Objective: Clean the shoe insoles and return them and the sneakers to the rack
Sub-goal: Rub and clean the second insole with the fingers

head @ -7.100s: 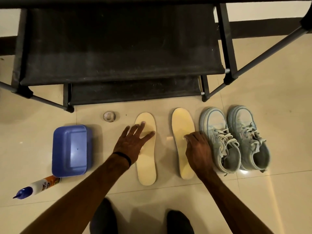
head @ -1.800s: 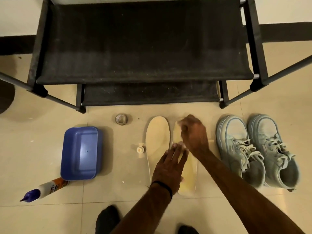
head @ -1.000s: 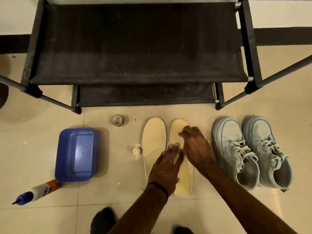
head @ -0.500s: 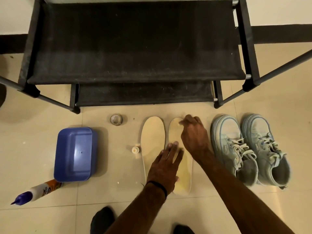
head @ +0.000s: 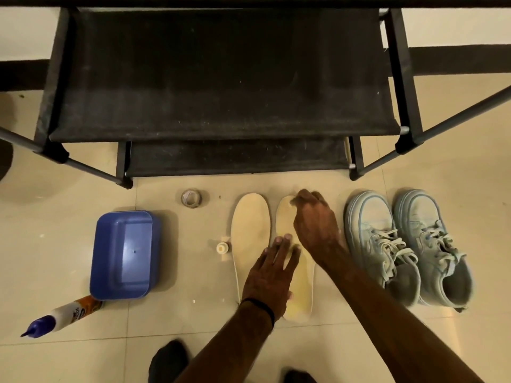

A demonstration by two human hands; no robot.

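Observation:
Two pale yellow insoles lie side by side on the tiled floor, the left insole [head: 250, 228] and the right insole [head: 300, 297]. My left hand [head: 269, 277] lies flat across their middle parts, fingers spread, holding them down. My right hand [head: 315, 225] is bunched at the toe end of the right insole, with a small pale wad [head: 292, 200] showing at its fingertips; I cannot tell what it is. A pair of light blue sneakers [head: 406, 244] stands to the right of the insoles. The black shoe rack [head: 221, 78] stands just beyond, its two fabric shelves bare.
A blue plastic tub [head: 124, 252] sits left of the insoles. A squeeze bottle with a purple cap [head: 60, 313] lies at its near corner. A tape roll [head: 191, 198] and a small white cap [head: 222, 247] lie on the floor. My dark-socked feet [head: 168, 360] are at the bottom edge.
My right hand has rubbed back and forth along the front of the right insole and is now at its toe tip. My left hand stays pressed flat on the insoles.

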